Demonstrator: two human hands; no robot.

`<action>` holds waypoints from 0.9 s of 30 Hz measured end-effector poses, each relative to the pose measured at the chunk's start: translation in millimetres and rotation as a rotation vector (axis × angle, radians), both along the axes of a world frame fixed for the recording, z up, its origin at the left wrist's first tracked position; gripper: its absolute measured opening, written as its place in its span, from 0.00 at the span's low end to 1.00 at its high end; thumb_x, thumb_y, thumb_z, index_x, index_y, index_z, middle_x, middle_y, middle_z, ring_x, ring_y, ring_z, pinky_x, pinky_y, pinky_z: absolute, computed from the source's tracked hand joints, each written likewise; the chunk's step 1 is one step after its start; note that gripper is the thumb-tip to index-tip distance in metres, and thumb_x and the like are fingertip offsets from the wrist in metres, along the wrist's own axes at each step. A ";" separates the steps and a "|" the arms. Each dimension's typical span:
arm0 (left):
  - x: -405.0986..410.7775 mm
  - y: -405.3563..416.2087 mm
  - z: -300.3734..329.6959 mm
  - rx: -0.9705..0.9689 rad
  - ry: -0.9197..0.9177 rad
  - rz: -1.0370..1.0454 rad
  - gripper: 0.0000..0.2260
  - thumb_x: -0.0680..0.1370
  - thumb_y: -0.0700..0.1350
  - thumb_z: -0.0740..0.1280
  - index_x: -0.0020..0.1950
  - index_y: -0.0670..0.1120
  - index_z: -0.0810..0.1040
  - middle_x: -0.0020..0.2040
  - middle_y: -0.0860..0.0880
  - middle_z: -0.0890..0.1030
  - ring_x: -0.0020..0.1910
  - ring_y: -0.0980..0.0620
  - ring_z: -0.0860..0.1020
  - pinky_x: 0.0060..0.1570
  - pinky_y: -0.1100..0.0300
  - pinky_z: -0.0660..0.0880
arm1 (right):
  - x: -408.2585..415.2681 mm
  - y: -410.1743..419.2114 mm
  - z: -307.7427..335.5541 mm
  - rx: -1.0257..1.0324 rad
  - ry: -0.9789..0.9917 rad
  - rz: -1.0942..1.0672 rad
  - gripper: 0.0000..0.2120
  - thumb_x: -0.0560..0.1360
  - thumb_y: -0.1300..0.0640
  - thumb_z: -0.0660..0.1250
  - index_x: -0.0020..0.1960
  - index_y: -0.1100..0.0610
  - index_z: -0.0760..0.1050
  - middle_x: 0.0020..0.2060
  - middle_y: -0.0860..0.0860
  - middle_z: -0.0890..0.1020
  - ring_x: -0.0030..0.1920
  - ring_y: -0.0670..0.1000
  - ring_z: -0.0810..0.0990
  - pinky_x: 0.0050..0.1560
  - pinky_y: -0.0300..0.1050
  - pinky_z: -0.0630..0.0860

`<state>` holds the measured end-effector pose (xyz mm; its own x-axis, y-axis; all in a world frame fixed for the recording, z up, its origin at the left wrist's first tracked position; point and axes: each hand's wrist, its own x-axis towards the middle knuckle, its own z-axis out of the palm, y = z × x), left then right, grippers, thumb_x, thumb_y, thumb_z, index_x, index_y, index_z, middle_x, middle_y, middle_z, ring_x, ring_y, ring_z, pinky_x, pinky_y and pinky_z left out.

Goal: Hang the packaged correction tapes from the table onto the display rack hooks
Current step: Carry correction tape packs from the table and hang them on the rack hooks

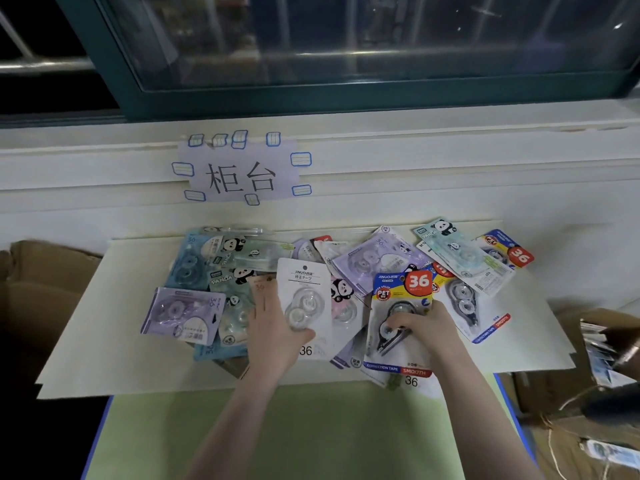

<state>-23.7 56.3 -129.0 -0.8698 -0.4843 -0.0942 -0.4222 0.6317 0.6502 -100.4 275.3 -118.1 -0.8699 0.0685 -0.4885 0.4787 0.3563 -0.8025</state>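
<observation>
Several packaged correction tapes lie in a loose pile on a cream sheet (104,341) over the table. My left hand (273,327) grips a white pack (304,292) with a clear tape, thumb across its front, lifted slightly over the pile. My right hand (420,327) grips a yellow-and-blue pack (401,289) marked "36", fingers curled over its blister. Purple packs (183,315), teal panda packs (221,258) and another blue-and-red pack (509,252) lie around them. No display rack or hooks are in view.
A paper sign (239,168) is taped to the white wall ledge behind the table. A dark window (346,46) sits above. Cardboard boxes (31,268) stand at the left; more boxes and stock (602,341) crowd the right. A green mat (277,438) covers the near table.
</observation>
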 end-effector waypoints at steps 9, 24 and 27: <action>-15.4 6.6 -5.8 0.197 -0.018 0.046 0.53 0.54 0.80 0.63 0.72 0.50 0.66 0.72 0.46 0.68 0.72 0.42 0.65 0.67 0.39 0.67 | 17.4 9.0 10.9 -0.167 0.047 -0.071 0.13 0.66 0.62 0.73 0.45 0.60 0.72 0.42 0.57 0.80 0.42 0.57 0.80 0.44 0.51 0.76; -17.9 20.1 4.2 0.029 -0.121 0.072 0.39 0.59 0.54 0.81 0.62 0.41 0.70 0.61 0.43 0.71 0.68 0.38 0.68 0.60 0.42 0.73 | 41.4 43.2 13.0 -0.252 0.082 0.063 0.10 0.66 0.68 0.70 0.48 0.62 0.78 0.42 0.59 0.84 0.46 0.61 0.83 0.50 0.56 0.78; -8.6 29.4 8.2 -0.031 -0.150 0.026 0.43 0.61 0.53 0.80 0.70 0.43 0.65 0.69 0.41 0.66 0.74 0.39 0.59 0.68 0.41 0.66 | 42.3 47.8 12.7 -0.263 0.062 0.060 0.11 0.67 0.66 0.71 0.49 0.63 0.78 0.42 0.59 0.84 0.45 0.61 0.83 0.50 0.58 0.78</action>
